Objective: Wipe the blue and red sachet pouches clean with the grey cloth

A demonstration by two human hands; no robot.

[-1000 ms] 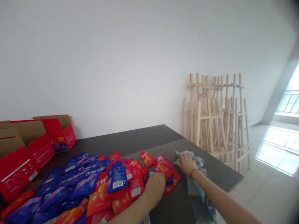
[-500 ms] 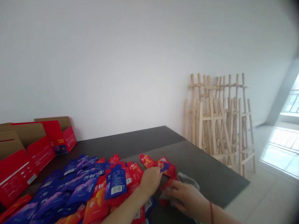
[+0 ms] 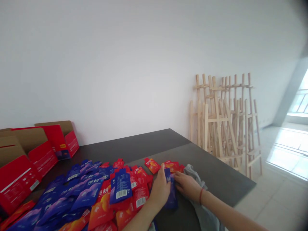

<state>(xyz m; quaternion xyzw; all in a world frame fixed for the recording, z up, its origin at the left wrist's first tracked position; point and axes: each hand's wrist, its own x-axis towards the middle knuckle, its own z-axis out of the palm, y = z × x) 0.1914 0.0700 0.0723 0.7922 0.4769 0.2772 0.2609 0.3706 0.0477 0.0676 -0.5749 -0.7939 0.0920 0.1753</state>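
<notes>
Blue foil sachet (image 3: 170,192) squeezed edge-on between your left hand (image 3: 160,189) and right hand (image 3: 187,185); press evenly, clear of grey cloth (image 3: 194,175).

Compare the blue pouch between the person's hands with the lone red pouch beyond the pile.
The blue pouch is held between the left hand and right hand; the red pouch lies flat on the table, untouched. The blue pouch is deep blue, the red pouch red and orange. Both are flat printed pouches.
</notes>
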